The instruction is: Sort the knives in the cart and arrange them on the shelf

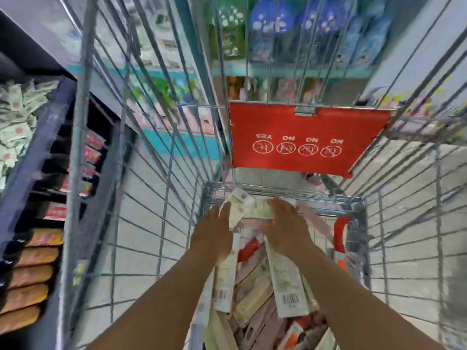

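Two hands, left hand (213,232) and right hand (286,227), reach onto packaged knives (252,210).

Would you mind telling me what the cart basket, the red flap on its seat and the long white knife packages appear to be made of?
Cart basket: bare metal wire, silvery grey, shown by its thin welded grid.
Red flap: probably moulded plastic, a matte, uniform red with white printed symbols.
Knife packages: likely printed card, perhaps with a plastic cover; flat, pale, barcoded. Blur leaves this open.
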### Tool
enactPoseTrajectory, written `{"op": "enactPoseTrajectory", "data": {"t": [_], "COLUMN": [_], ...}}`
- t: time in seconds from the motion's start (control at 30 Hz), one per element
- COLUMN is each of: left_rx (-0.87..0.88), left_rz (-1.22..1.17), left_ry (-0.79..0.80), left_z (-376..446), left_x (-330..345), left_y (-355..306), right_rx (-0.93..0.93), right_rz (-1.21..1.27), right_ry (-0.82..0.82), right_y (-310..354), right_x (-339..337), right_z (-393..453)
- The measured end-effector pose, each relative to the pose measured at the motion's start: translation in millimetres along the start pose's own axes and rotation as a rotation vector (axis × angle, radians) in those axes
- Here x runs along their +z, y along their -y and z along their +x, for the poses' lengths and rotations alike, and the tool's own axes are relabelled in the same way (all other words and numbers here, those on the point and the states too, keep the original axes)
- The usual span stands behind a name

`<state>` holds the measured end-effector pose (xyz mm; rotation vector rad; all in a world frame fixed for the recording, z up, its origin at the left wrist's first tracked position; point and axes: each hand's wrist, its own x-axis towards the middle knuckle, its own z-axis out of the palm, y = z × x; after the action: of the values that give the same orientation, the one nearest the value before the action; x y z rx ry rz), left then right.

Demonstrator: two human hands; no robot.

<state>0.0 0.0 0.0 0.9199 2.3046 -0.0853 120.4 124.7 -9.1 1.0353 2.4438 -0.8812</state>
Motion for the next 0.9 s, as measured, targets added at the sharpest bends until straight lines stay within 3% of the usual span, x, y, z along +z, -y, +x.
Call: {"op": "enactPoseTrajectory", "data": {"t": [0.17,0.3,0.47,0.67,0.9], "left_rx": [-0.024,0.01,0.072,-0.044,-0.115], "left_rz": [0.047,0.071,0.028,-0.269,-0.428], "left_ry": [0.0,-0.087,-0.034,-0.063,0.002], "left_z": [27,29,15,14,13], "left_x": [13,29,50,50,44], "left_y": [4,3,-7,-5,0], "right_rx": [0.057,0.084,0.045,0.144,0.223], "right_rz": [-0.1,-0.13,-0.167,-0.139,-0.115], "right_ry": [0.07,0.057,0.051,-0.045,-0.068], "right_y": [-10,-19,-17,-23,-31], "right_x": [15,29,24,26,29], "right_z": [30,29,22,38,46]}}
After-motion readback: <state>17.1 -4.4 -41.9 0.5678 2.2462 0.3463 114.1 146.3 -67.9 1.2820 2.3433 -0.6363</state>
